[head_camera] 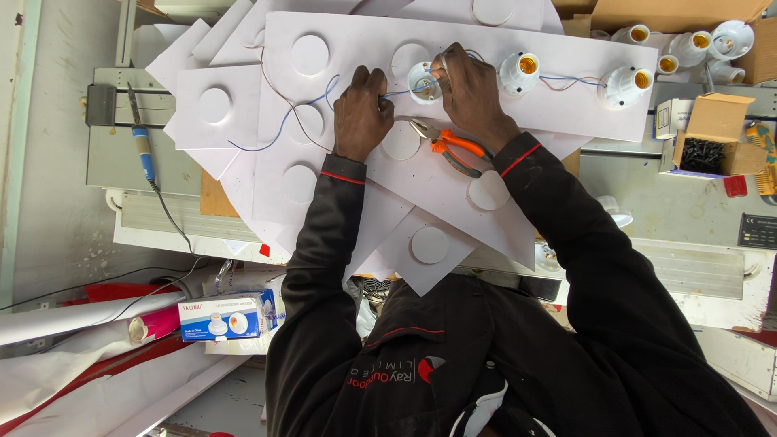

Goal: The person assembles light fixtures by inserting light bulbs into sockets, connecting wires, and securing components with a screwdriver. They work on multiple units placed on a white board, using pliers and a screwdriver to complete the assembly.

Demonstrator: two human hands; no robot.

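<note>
A long white board (566,57) carries three white lamp holders with brass insides. My right hand (471,93) rests on the board with its fingertips pinched on a thin blue wire at the leftmost lamp holder (421,81). My left hand (362,113) is closed on the same blue wire (303,109) a little to the left and holds it taut. The wire's loose end trails off to the left across the boards. Orange-handled pliers (449,146) lie on the board just under my right wrist. Blue and brown wires link the other two lamp holders (518,73) (625,85).
Several white boards with round discs (429,243) are stacked under the work. A blue-handled soldering iron (143,150) lies at the left. An open carton of dark screws (704,154) and more lamp holders (688,44) sit at the right. A small blue-and-white box (231,316) lies lower left.
</note>
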